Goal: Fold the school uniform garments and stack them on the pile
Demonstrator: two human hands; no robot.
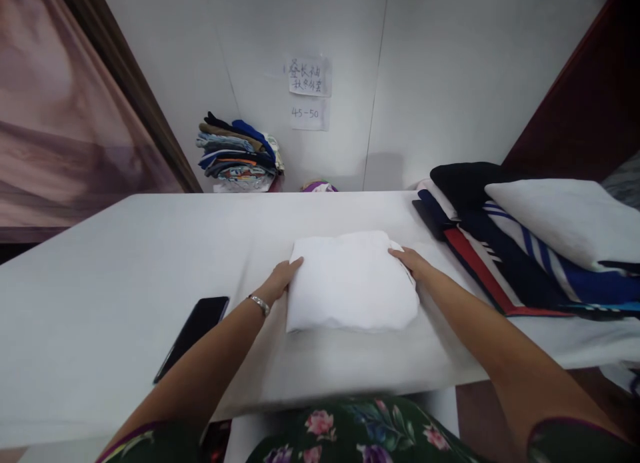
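A white folded garment [350,283] lies on the white-covered table [125,263] in front of me, folded into a thick rectangle. My left hand [283,276] grips its left edge, thumb on top and the other fingers hidden beneath or behind it. At the upper right edge, my right hand [413,260] holds it the same way, with the thumb on top. Layers of the fold show along the right side near my right hand. A bracelet [260,304] is on my left wrist.
A black phone [195,333] lies left of my left forearm. Folded clothes [530,250] are piled at the right, a white one on top. Behind the table's far edge stands another clothes stack [237,153]. Handwritten paper signs [310,76] hang on the wall; a curtain [65,116] hangs left.
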